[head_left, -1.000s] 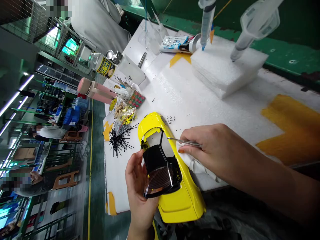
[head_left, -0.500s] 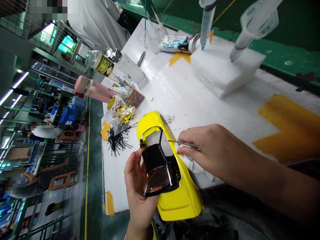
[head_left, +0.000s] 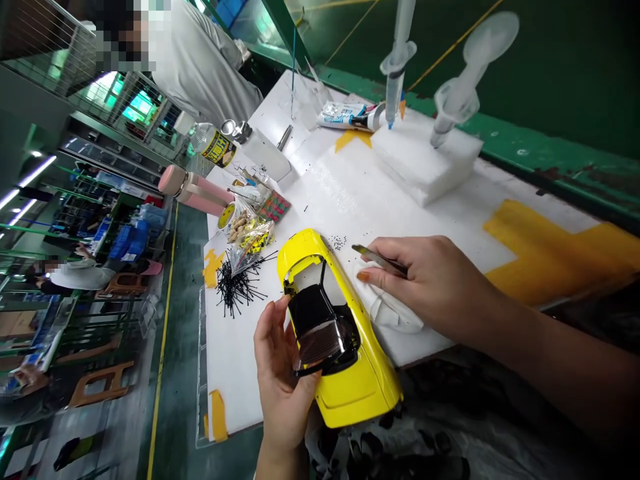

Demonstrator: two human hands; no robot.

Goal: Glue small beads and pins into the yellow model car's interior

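Note:
A yellow toy car body (head_left: pixel 350 380) lies on the white foam-covered bench, with a black window piece (head_left: pixel 320 327) set in its roof opening. My left hand (head_left: pixel 280 380) grips the car's left side, thumb against the black piece. My right hand (head_left: pixel 425 280) is closed on metal tweezers (head_left: pixel 377 259), whose tips point left just above the car's right edge. Under that hand lies a white cloth (head_left: pixel 387 310). Tiny black specks (head_left: pixel 340 241) are scattered on the foam beyond the car.
A heap of thin black pins (head_left: pixel 237 287) and small bags (head_left: pixel 250 230) lie left of the car. A pink bottle (head_left: pixel 193 190), a glue bottle (head_left: pixel 215 143), two syringes standing in a foam block (head_left: pixel 425 157) and a tube (head_left: pixel 345 115) are farther back. A person in grey (head_left: pixel 200 60) stands behind.
The tweezers have lifted off the car's window opening and drawn back to the right. The view has tilted up, and my left hand keeps its hold on the car.

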